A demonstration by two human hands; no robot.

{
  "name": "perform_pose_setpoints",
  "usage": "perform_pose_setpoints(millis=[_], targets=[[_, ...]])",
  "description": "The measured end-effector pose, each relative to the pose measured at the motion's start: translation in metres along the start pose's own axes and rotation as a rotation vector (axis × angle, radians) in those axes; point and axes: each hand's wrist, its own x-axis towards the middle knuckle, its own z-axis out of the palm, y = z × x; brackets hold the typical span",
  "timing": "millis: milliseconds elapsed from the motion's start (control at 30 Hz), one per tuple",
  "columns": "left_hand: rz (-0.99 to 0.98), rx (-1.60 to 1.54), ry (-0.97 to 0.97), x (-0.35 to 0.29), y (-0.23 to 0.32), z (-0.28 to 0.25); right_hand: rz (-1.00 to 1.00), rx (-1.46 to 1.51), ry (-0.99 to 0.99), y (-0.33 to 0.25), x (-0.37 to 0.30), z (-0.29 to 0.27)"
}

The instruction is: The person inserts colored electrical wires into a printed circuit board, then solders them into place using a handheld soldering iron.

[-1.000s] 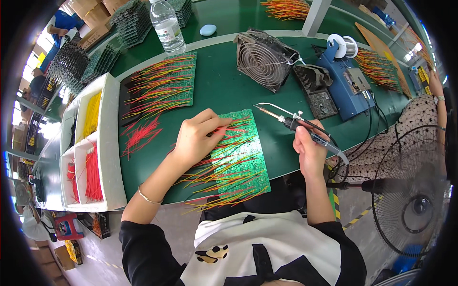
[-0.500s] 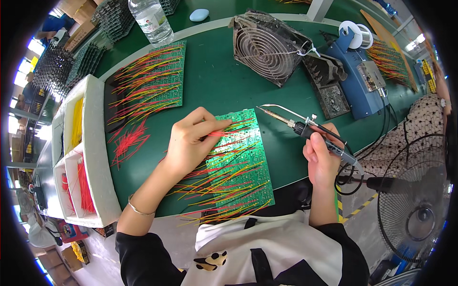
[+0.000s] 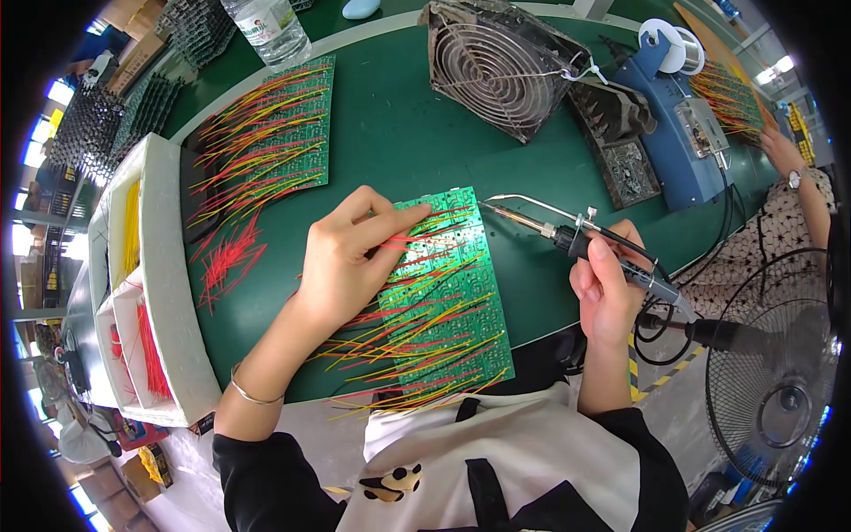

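Observation:
A green circuit board (image 3: 483, 306) lies before me, rows of red and yellow wires sticking out past its left side. Over its upper left part, my left hand (image 3: 341, 257) is closed in a pinch on a red wire (image 3: 401, 240), with the index fingertip stretched to the board near the top wires. Held in my right hand (image 3: 610, 288) is a soldering iron (image 3: 567, 241) with a thin curved metal tube running along it. Its tip points left, close beside the board's upper right edge; whether it touches is hard to tell.
Loose red wires (image 3: 229, 259) and a second wired board (image 3: 306, 133) lie left, beside a white foam box (image 3: 177, 293) of wires. Behind stand a dirty fan (image 3: 492, 75), a blue solder feeder (image 3: 678, 133) and a water bottle (image 3: 270, 31). A co-worker's hand (image 3: 780, 149) is far right.
The view has shifted slightly. The iron's tip sits a little lower along the board's right edge. My left hand keeps its pinch. A co-worker's hand has come into view at the right.

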Motion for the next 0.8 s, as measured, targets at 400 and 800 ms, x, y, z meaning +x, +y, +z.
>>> perform_pose_setpoints(millis=[400,800], targets=[[0.046,-0.004,0.040,0.000,0.001,0.001,-0.017,0.050,-0.010,0.002,-0.001,-0.002],[-0.266,-0.423,0.026,0.006,0.008,-0.016,-0.048,0.115,-0.029,0.000,0.000,-0.003]])
